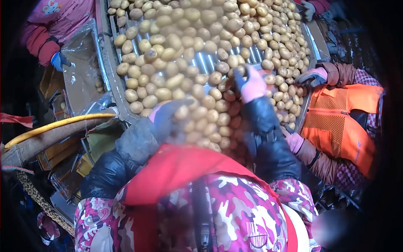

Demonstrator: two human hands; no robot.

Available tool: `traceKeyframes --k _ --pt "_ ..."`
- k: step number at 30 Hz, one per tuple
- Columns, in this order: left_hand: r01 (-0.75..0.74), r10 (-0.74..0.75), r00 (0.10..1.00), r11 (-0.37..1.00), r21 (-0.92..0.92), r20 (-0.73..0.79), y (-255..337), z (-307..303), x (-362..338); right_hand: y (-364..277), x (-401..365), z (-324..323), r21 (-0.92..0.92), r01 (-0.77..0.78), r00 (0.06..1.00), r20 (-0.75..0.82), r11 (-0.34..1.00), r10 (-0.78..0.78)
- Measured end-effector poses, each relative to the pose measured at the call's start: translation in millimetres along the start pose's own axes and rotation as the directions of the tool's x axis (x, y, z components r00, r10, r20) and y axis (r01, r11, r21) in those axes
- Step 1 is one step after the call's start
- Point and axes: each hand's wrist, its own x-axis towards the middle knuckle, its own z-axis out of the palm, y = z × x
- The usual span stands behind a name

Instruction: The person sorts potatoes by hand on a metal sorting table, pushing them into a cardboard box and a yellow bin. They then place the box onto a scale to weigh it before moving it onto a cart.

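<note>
Potatoes (174,80) cover a metal roller conveyor (204,63) in front of me. My left hand (170,113), in a pink and grey glove, lies over the potatoes at the near left with its fingers stretched out to the right. My right hand (253,86), in a similar glove, reaches further in, palm down, its fingers apart among potatoes near the middle. Its fingertips touch or nearly touch a brownish potato (240,70); I cannot make out a grip. Blur and haze soften the potatoes between my hands.
At right, a co-worker in an orange vest (336,122) has a gloved hand (312,77) at the conveyor edge. Another person's blue glove (59,61) is at upper left, and one more gloved hand (309,10) at upper right. A yellow hose (58,124) curves at left.
</note>
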Motion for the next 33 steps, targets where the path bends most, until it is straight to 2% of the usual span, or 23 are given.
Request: traceKeyframes --k 1,2,3,4,6,7,8,9,11,12,14,16,17,18,20,22,24,25,26,27,30,32,33 --pt "0.053 -0.055 0.998 0.993 -0.101 -0.023 -1 1 -1 -23 -30 1 0.150 0.016 0.994 0.104 0.989 -0.031" --pt "0.100 -0.108 0.994 0.975 -0.199 -0.029 -2 1 2 -36 -52 8 0.169 0.128 0.971 0.178 0.977 -0.158" --pt "0.063 -0.068 0.998 0.977 -0.206 -0.019 -3 5 4 -50 -73 15 0.207 0.233 0.927 0.248 0.950 -0.282" --pt "0.025 -0.027 1.000 0.977 -0.213 -0.009 -3 9 6 -55 -86 21 0.128 0.443 0.827 0.323 0.887 -0.459" --pt "-0.240 0.244 0.969 0.968 -0.074 0.046 -13 9 -1 -66 -95 23 0.193 0.659 0.643 0.356 0.727 -0.678" --pt "-0.309 0.309 0.948 0.951 -0.010 0.071 -18 4 -3 -65 -92 20 0.189 0.635 0.662 0.366 0.749 -0.654" --pt "-0.378 0.373 0.923 0.924 0.051 0.096 -24 0 -6 -54 -86 24 0.078 0.677 0.711 0.185 0.731 -0.678" --pt "-0.384 0.373 0.922 0.917 0.111 0.108 -33 -7 -7 -34 -70 28 0.085 0.624 0.770 0.098 0.777 -0.630" --pt "-0.285 0.282 0.956 0.958 0.025 0.084 -47 -19 -8 1 -25 13 0.116 0.428 0.903 -0.010 0.896 -0.430" --pt "-0.235 0.235 0.969 0.972 -0.020 0.071 -55 -24 -8 7 -9 -1 -0.248 0.210 0.972 -0.047 0.946 -0.229" --pt "-0.420 0.411 0.907 0.897 0.140 0.093 -56 -19 -16 55 26 3 -0.444 -0.015 0.975 -0.204 0.896 -0.085" --pt "-0.437 0.436 0.899 0.899 0.017 0.052 -56 -17 -27 58 21 41 -0.584 0.011 0.981 -0.150 0.812 -0.121" --pt "-0.381 0.388 0.922 0.907 -0.180 0.005 -47 -11 -36 57 17 51 -0.644 0.025 0.981 -0.133 0.764 -0.144" --pt "-0.323 0.337 0.941 0.868 -0.377 -0.030 -43 -11 -42 34 2 52 -0.684 0.129 0.988 0.027 0.718 -0.151" --pt "-0.191 0.207 0.978 0.824 -0.534 -0.030 -55 -26 -41 34 -6 84 -0.602 0.302 0.929 0.011 0.739 -0.370" --pt "-0.140 0.041 0.984 0.786 -0.602 -0.176 -37 -11 -61 -8 -39 82 -0.502 0.268 0.961 0.074 0.822 -0.268" --pt "-0.176 0.069 0.977 0.788 -0.590 -0.200 -42 -15 -71 -1 -51 87 -0.460 0.497 0.852 0.098 0.736 -0.514" --pt "-0.128 0.009 0.983 0.749 -0.650 -0.184 -44 -24 -77 -7 -64 74 -0.444 0.509 0.860 0.227 0.738 -0.457" --pt "-0.081 -0.050 0.985 0.702 -0.707 -0.163 -47 -32 -84 3 -68 77 -0.480 0.583 0.782 0.113 0.655 -0.613" --pt "-0.165 -0.029 0.951 0.794 -0.585 -0.308 -58 -37 -94 19 -69 79 -0.495 0.594 0.766 0.110 0.634 -0.633" --pt "-0.217 -0.076 0.915 0.735 -0.643 -0.396 -96 -80 -122 31 -81 66 -0.418 0.605 0.782 0.154 0.678 -0.604" --pt "-0.224 -0.025 0.964 0.450 -0.864 -0.263 -142 -132 -144 42 -87 67 -0.404 0.611 0.779 0.154 0.680 -0.608" --pt "-0.315 -0.102 0.908 0.475 -0.822 -0.406 -135 -133 -157 44 -93 67 -0.424 0.588 0.800 0.177 0.689 -0.574"
